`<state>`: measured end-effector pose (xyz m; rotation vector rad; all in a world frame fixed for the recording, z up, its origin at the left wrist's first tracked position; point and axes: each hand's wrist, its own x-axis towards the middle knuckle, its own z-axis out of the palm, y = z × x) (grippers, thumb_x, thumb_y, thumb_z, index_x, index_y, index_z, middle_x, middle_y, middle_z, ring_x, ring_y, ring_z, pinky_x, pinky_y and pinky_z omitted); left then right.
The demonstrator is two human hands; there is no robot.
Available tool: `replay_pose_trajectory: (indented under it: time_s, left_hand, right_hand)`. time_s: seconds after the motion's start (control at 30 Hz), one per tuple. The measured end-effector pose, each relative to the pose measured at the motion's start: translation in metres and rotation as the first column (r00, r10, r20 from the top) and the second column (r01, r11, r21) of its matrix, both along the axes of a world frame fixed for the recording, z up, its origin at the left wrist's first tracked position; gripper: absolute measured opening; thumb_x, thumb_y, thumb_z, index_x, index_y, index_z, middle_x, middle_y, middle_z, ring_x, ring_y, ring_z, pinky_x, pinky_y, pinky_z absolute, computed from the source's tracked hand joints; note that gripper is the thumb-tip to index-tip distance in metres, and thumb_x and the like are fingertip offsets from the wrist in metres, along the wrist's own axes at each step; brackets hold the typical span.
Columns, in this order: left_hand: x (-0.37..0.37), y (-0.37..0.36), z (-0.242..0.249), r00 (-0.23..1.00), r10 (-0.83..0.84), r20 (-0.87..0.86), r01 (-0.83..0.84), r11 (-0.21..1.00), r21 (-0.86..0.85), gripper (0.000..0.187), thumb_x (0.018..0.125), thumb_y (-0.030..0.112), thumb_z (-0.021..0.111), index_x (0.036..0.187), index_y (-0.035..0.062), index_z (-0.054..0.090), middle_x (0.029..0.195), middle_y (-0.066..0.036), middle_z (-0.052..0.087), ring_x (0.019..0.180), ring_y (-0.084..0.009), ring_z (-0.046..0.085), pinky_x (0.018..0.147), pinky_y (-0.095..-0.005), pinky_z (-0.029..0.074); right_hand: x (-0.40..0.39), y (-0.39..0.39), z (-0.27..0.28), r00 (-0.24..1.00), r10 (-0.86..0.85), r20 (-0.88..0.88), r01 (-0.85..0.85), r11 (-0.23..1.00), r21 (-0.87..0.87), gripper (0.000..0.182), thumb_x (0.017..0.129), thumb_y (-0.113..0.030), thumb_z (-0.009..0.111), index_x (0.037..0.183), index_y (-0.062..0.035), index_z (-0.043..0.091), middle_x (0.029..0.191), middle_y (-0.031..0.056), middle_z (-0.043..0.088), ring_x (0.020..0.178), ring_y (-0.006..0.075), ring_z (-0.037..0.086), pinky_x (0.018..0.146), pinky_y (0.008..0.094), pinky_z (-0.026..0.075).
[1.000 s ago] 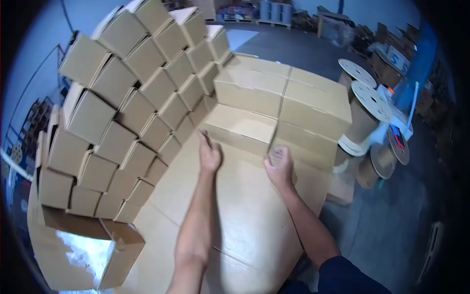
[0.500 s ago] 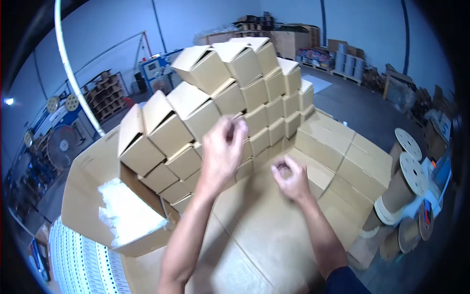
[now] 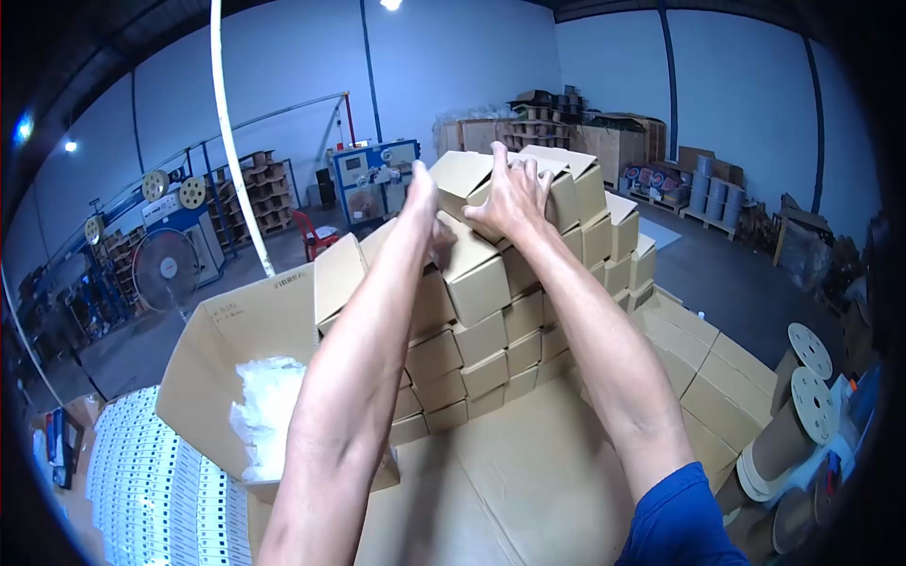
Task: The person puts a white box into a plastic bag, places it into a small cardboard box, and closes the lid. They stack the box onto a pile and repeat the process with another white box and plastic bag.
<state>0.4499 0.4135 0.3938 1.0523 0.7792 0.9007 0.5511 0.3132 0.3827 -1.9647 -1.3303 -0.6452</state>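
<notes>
Several tan cardboard boxes (image 3: 479,283) stand in a stepped stack before me. Both arms reach over it to a lidded box (image 3: 460,170) in the top row. My left hand (image 3: 427,203) is at that box's left side, one digit pointing up; the forearm partly hides its other fingers. Spread out, the fingers of my right hand (image 3: 514,196) lie over the box's right part, beside the neighbouring top box (image 3: 563,162). Neither hand visibly lifts a box.
An open carton (image 3: 222,330) holding white plastic film (image 3: 266,406) stands at left, beside white printed sheets (image 3: 156,481). More boxes (image 3: 675,330) lie at right, near spools (image 3: 813,406). Behind are a fan (image 3: 170,267), a red chair (image 3: 310,231) and a blue machine (image 3: 363,170).
My view has tilted up. Both hands have moved up and away from me, from over the lower boxes to the top row. The right fingers have spread from a curl.
</notes>
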Motion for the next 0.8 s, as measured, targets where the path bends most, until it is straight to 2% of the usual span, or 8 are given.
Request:
replay_pose_trajectory:
  time_s: [0.1,0.13,0.23,0.43,0.5,0.63,0.7,0.8]
  left_hand:
    - [0.001,0.019,-0.020,0.988,-0.051,-0.148,0.082,0.974,0.213,0.080,0.103,0.068,0.030,0.162,0.0135,0.029,0.167,-0.024,0.021,0.142,-0.0517,0.038,0.111,-0.0648,0.038]
    - [-0.005,0.016,-0.022,0.986,-0.119,-0.114,0.146,0.954,0.264,0.078,0.103,0.067,0.029,0.160,0.0130,0.033,0.162,-0.024,0.030,0.139,-0.0486,0.043,0.110,-0.0641,0.041]
    - [-0.015,0.004,-0.010,0.973,-0.230,0.007,0.223,0.949,0.223,0.073,0.104,0.065,0.031,0.153,0.0110,0.042,0.148,-0.021,0.049,0.130,-0.0404,0.055,0.102,-0.0613,0.050]
    - [-0.042,-0.046,0.033,0.819,-0.477,0.320,0.336,0.850,0.406,0.059,0.107,0.047,0.031,0.143,0.0054,0.051,0.130,-0.018,0.064,0.115,-0.0311,0.068,0.096,-0.0536,0.058]
    - [-0.056,-0.061,0.038,0.784,-0.493,0.378,0.316,0.841,0.440,0.058,0.105,0.051,0.037,0.138,0.0073,0.056,0.120,-0.014,0.070,0.107,-0.0263,0.070,0.087,-0.0447,0.060]
    - [-0.115,-0.139,0.016,0.891,-0.342,0.298,0.167,0.858,0.485,0.052,0.106,0.039,0.047,0.144,0.0032,0.053,0.135,-0.014,0.063,0.120,-0.0235,0.063,0.095,-0.0414,0.051]
    - [-0.152,-0.200,-0.013,0.907,-0.307,0.288,0.135,0.860,0.492,0.062,0.104,0.035,0.052,0.154,-0.0009,0.042,0.149,-0.016,0.054,0.135,-0.0239,0.053,0.109,-0.0388,0.043]
    - [-0.218,-0.252,-0.091,0.896,-0.443,0.007,0.359,0.734,0.577,0.068,0.104,0.030,0.053,0.159,-0.0043,0.033,0.162,-0.017,0.041,0.150,-0.0260,0.037,0.123,-0.0362,0.027]
  right_hand:
    - [0.005,0.010,-0.003,0.980,0.195,0.031,-0.196,0.947,0.256,0.109,0.066,-0.037,0.090,0.153,-0.0041,0.032,0.137,0.0285,0.056,0.129,0.0433,0.051,0.113,0.0553,0.040]
    - [0.004,0.008,0.000,0.977,0.196,0.080,-0.211,0.934,0.290,0.105,0.068,-0.035,0.089,0.151,-0.0031,0.034,0.134,0.0282,0.056,0.124,0.0436,0.054,0.109,0.0498,0.045]
    - [-0.007,0.001,0.015,0.952,0.254,0.173,-0.304,0.863,0.404,0.107,0.066,-0.036,0.091,0.151,-0.0062,0.033,0.129,0.0242,0.056,0.122,0.0418,0.054,0.100,0.0544,0.048]
    - [-0.042,-0.053,0.026,0.819,0.404,0.407,-0.571,0.641,0.512,0.109,0.070,-0.024,0.092,0.155,-0.0029,0.027,0.137,0.0299,0.051,0.125,0.0457,0.053,0.108,0.0527,0.046]
    - [-0.051,-0.089,0.023,0.732,0.655,0.185,-0.646,0.583,0.493,0.101,0.079,-0.023,0.085,0.157,-0.0054,0.024,0.140,0.0289,0.050,0.127,0.0425,0.054,0.108,0.0501,0.046]
    - [-0.040,-0.161,-0.010,0.551,0.833,0.040,-0.714,0.447,0.539,0.084,0.090,-0.022,0.068,0.160,-0.0081,0.024,0.146,0.0227,0.048,0.138,0.0340,0.048,0.109,0.0476,0.045]
    - [-0.043,-0.198,-0.044,0.579,0.813,-0.062,-0.623,0.490,0.610,0.087,0.087,-0.019,0.070,0.161,-0.0092,0.025,0.150,0.0219,0.045,0.141,0.0339,0.045,0.111,0.0493,0.043]
    - [-0.035,-0.244,-0.111,0.583,0.788,-0.198,-0.591,0.578,0.562,0.115,0.069,-0.022,0.084,0.164,-0.0114,0.020,0.161,0.0211,0.033,0.146,0.0377,0.039,0.114,0.0545,0.038]
